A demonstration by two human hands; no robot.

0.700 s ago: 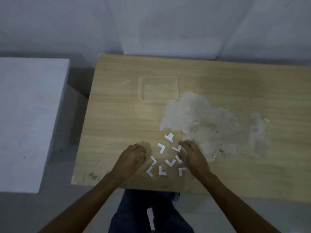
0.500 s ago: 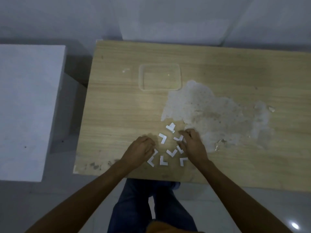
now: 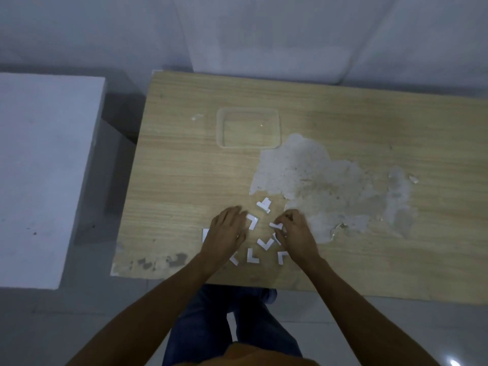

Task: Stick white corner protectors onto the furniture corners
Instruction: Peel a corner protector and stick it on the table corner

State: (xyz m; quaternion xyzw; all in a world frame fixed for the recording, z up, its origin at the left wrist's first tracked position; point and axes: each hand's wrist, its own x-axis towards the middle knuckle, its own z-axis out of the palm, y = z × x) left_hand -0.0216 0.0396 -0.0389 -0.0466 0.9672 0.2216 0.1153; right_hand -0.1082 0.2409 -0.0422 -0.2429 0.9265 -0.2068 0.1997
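Corner protectors, white and L-shaped, lie scattered near the 6 o'clock edge of the wooden table (image 3: 184, 165); about nine show, some half hidden by the hands. One (image 3: 264, 204) sits at the cluster's 12 o'clock, another (image 3: 252, 256) at 6. Left hand (image 3: 227, 232) rests palm down, fingers loosely spread over the pieces. Right hand (image 3: 297, 233) has its fingers curled, pinching one piece (image 3: 276, 226). A single clear tray (image 3: 248, 128) stands toward 12 o'clock, well apart, with bare tabletop between.
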